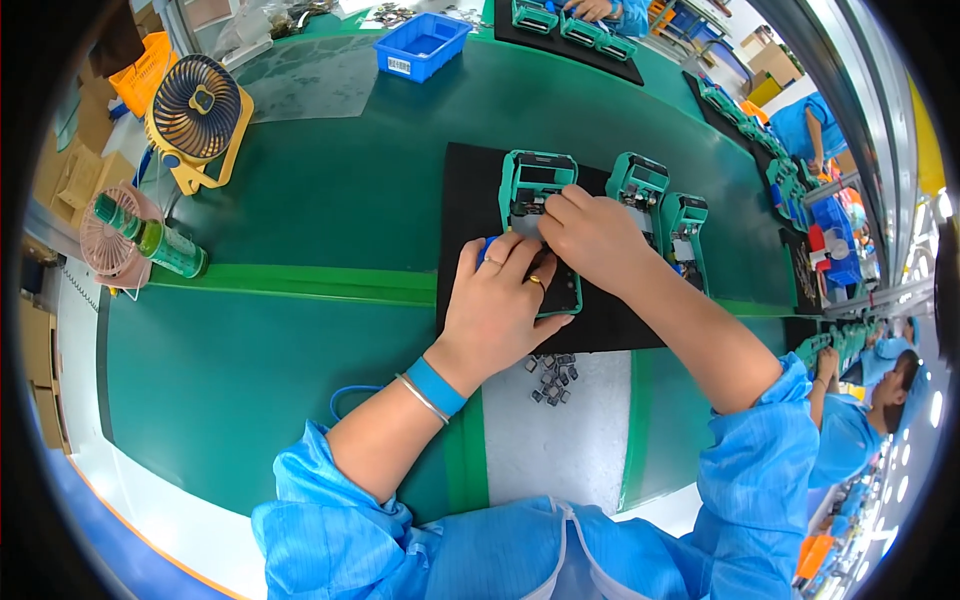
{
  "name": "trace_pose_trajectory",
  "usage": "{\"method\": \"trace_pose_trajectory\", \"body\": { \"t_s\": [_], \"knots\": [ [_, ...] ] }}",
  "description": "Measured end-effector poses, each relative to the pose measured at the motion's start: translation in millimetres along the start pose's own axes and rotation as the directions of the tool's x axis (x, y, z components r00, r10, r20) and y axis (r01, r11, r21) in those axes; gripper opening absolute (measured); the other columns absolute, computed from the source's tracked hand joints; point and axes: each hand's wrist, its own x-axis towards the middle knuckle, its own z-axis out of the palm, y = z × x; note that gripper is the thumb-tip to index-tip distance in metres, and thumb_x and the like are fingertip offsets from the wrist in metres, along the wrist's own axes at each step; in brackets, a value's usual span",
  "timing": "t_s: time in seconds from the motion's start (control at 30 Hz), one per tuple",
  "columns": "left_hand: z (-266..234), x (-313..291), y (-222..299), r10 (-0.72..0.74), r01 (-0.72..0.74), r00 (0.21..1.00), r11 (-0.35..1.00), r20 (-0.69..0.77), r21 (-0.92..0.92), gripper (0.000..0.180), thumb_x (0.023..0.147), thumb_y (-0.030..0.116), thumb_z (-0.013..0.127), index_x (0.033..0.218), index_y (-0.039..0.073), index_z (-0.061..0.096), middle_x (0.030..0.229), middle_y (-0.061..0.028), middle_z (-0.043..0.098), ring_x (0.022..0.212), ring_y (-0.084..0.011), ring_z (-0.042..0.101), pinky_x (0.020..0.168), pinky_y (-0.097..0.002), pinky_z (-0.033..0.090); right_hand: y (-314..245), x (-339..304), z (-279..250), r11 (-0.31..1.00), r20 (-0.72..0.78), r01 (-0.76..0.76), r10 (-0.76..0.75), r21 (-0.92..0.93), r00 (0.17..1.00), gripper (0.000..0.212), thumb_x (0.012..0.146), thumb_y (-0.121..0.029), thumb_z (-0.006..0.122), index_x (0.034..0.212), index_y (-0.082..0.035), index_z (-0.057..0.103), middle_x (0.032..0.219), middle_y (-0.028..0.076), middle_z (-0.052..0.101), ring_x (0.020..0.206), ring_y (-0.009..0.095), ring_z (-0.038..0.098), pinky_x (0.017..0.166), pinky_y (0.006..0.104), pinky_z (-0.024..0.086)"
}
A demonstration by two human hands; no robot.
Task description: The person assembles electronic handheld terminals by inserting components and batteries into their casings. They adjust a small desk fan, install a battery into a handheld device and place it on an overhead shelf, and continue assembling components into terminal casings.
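A green-framed device housing (540, 172) lies open on a black mat (462, 200), its inner parts showing. My left hand (495, 305) grips its left side and lower end, the thumb along the bottom edge. A bit of something blue (487, 249) shows by those fingers; most of it is hidden. Over the middle of the housing my right hand (590, 238) has its fingers pressed together; whatever they hold cannot be made out. To the right, two similar housings (640, 178) (685, 215) lie on the mat, partly behind my right hand and forearm.
Several small dark parts (551, 378) lie on a pale strip near me. A blue bin (423, 48) stands at the back. On the left are a yellow fan (200, 108), a pink fan (115, 238) and a green bottle (165, 248). Co-workers (850, 430) sit along the right.
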Motion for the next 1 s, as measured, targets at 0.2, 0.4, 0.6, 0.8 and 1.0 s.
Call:
{"method": "trace_pose_trajectory", "body": {
  "t_s": [0.2, 0.4, 0.6, 0.8, 1.0],
  "knots": [
    [-1.0, 0.7, 0.3, -0.012, 0.012, 1.0, 1.0, 0.015, 0.007, 0.054, 0.069, 0.04, 0.081, 0.11, 0.006, 0.071, 0.121, -0.0083, 0.056, 0.122, -0.0249, 0.047, 0.101, -0.045, 0.036, 0.7, 2.2, -0.6, 0.999, 0.02, 0.01, -0.011, 0.04, 1.0, 0.008, 0.07, -0.018, 0.068, 0.071, -0.012, 0.063, 0.08, -0.002, 0.057, 0.085, 0.014, 0.056, 0.054, 0.0244, 0.051],
    [-4.2, 1.3, 1.9, -0.017, 0.017, 1.0, 1.0, 0.024, 0.007, 0.054, 0.069, 0.04, 0.081, 0.11, 0.005, 0.071, 0.122, -0.0083, 0.056, 0.123, -0.0249, 0.047, 0.101, -0.0456, 0.036, 1.9, 1.9, -2.2, 0.996, 0.033, -0.001, -0.002, 0.088, 0.999, 0.008, 0.07, -0.018, 0.069, 0.074, -0.012, 0.065, 0.081, -0.002, 0.059, 0.085, 0.015, 0.057, 0.054, 0.0248, 0.052],
    [-4.8, 1.4, 2.7, -0.02, 0.02, 0.999, 1.0, 0.025, 0.013, 0.056, 0.069, 0.04, 0.081, 0.111, 0.005, 0.071, 0.122, -0.0082, 0.057, 0.123, -0.0251, 0.047, 0.101, -0.046, 0.036, 3.3, 2.1, -1.7, 0.998, 0.059, -0.001, -0.002, 0.063, 0.998, 0.007, 0.071, -0.018, 0.069, 0.074, -0.012, 0.064, 0.082, -0.002, 0.06, 0.086, 0.014, 0.058, 0.055, 0.0251, 0.052],
    [-6.1, 0.3, 2.1, -0.019, 0.019, 1.0, 1.0, 0.018, -0.005, 0.057, 0.068, 0.039, 0.081, 0.112, 0.004, 0.07, 0.12, -0.009, 0.056, 0.123, -0.0255, 0.047, 0.101, -0.0454, 0.036, 12.3, -11.0, -10.4, 0.955, 0.072, -0.18, 0.168, 0.235, 0.983, 0.014, 0.073, -0.01, 0.065, 0.088, -0.008, 0.063, 0.089, 0.002, 0.061, 0.09, 0.021, 0.06, 0.067, 0.0302, 0.055],
    [-6.2, 0.3, 2.1, -0.016, 0.016, 1.0, 1.0, 0.017, -0.012, 0.057, 0.068, 0.04, 0.081, 0.111, 0.004, 0.07, 0.12, -0.0092, 0.056, 0.122, -0.0257, 0.047, 0.101, -0.0454, 0.036, -2.0, -21.4, -22.1, 0.967, 0.042, -0.137, 0.132, 0.213, 0.99, 0.029, 0.076, -0.011, 0.063, 0.104, -0.005, 0.067, 0.106, 0.004, 0.063, 0.106, 0.021, 0.057, 0.085, 0.036, 0.048]
  ]
}}
